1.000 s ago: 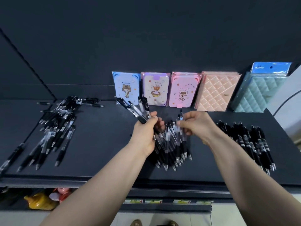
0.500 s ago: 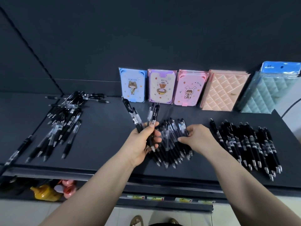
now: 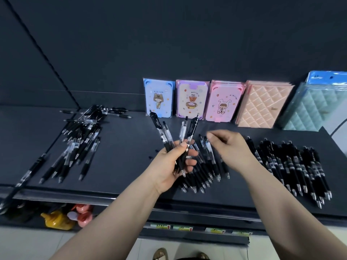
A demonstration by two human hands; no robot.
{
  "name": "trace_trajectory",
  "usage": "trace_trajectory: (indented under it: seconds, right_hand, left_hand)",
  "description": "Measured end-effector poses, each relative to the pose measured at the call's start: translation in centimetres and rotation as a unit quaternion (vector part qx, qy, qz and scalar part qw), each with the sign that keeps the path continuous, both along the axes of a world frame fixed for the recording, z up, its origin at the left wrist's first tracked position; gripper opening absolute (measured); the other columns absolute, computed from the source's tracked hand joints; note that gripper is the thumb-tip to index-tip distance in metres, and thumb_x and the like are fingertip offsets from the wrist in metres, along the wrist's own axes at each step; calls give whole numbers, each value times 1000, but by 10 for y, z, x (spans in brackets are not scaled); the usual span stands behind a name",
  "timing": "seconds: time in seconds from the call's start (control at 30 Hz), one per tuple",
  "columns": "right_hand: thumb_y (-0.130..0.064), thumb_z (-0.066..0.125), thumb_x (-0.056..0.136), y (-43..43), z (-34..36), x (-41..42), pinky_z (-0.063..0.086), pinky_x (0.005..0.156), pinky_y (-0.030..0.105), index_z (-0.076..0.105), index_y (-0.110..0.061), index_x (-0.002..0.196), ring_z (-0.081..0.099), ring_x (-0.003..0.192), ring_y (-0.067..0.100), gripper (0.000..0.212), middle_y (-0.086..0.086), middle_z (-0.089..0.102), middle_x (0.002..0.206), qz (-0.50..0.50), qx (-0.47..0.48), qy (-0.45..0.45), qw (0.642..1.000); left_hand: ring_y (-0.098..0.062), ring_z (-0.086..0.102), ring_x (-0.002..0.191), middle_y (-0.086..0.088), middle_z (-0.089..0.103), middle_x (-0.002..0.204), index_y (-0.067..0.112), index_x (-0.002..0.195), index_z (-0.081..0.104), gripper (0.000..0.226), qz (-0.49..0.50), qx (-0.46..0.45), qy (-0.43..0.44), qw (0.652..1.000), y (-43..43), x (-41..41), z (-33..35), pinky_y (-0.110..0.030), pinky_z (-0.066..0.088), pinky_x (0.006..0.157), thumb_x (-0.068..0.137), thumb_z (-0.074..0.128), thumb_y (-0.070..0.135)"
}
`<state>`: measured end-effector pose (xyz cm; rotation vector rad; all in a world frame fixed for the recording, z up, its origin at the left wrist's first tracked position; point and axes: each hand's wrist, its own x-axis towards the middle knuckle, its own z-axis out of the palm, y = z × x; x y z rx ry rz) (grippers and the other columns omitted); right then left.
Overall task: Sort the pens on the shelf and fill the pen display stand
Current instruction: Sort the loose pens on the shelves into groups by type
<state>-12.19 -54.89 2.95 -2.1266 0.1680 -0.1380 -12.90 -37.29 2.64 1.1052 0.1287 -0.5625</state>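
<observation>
R hand [image 3: 231,149] rose; L hand [image 3: 169,166] pens [image 3: 163,135] clicker-ends up.

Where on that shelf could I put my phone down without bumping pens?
The bare shelf between the left pen pile and the left hand is widest. The middle pile, right pen row and notebooks crowd the rest.

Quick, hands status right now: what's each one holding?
Left hand: grips a fanned bunch of pens.
Right hand: loosely curled above the middle pen pile, with nothing visible in it.
</observation>
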Motion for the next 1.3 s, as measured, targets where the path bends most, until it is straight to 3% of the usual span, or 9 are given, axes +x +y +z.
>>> trace_trajectory:
  seconds: [0.1,0.27,0.37,0.47,0.63,0.8,0.87,1.03,1.3]
  right_hand:
    - [-17,69,85,15,14,-6,49,71,15,69,-21,78,63,70,3,8,-8,71,75,46,206,4,978]
    - [-9,61,91,-24,27,-6,50,59,21,69,-13,77,58,59,9,17,-2,65,64,-43,220,1,975]
    - [-15,62,89,-74,27,-13,44,57,23,69,-9,76,53,54,12,16,-2,58,57,-158,46,-3,986]
    - [-20,69,83,-114,19,-27,45,74,26,72,-13,103,64,84,23,21,6,70,86,-227,-140,56,962]
    - [-24,73,80,-140,-13,-35,45,74,27,69,-10,100,64,91,27,24,7,70,91,-242,-226,87,940]
    - [-31,65,85,-141,-22,-37,48,77,36,66,-10,99,60,94,30,26,8,65,101,-233,-302,85,920]
    - [-32,60,90,-133,-12,-38,46,75,33,69,-13,95,61,89,25,22,5,66,97,-231,-253,17,939]
    - [-31,62,90,-84,16,-42,39,53,18,72,-9,84,47,58,7,25,3,62,70,-48,149,27,987]
    - [-12,71,82,-61,20,-24,36,45,18,66,-4,75,50,50,6,12,0,59,56,-13,235,38,971]
  left_hand:
    - [-14,62,58,-5,69,74,14,97,64,16,-26,1,-13,1000,-11,-3,0,-26,51,56,96,50,20]
    - [-19,69,77,-9,72,86,10,107,65,21,-54,4,-13,998,-30,-1,-4,-36,55,79,97,49,16]
    - [-12,59,55,0,63,63,14,107,65,20,-72,42,-21,996,-46,1,-7,-27,54,57,97,48,16]
    - [-7,34,39,5,40,50,12,107,62,20,-103,52,-21,993,-68,0,-9,-18,31,38,97,49,23]
    - [-8,25,36,2,35,52,11,102,56,33,-139,21,9,990,-98,-1,-8,-16,19,39,97,41,40]
    - [-9,29,40,-1,42,60,10,99,57,24,-148,1,0,989,-107,-2,-10,-19,24,39,100,39,25]
    - [-9,33,41,0,47,61,9,100,59,22,-144,1,-29,989,-108,-3,-11,-19,27,40,99,42,22]
    - [-9,41,40,-1,57,60,10,91,58,16,-116,31,-69,990,-108,-5,-9,-17,32,40,96,48,21]
    - [-17,65,61,-9,69,71,1,95,62,25,-126,38,-75,988,-86,-7,-4,-26,56,58,97,45,21]
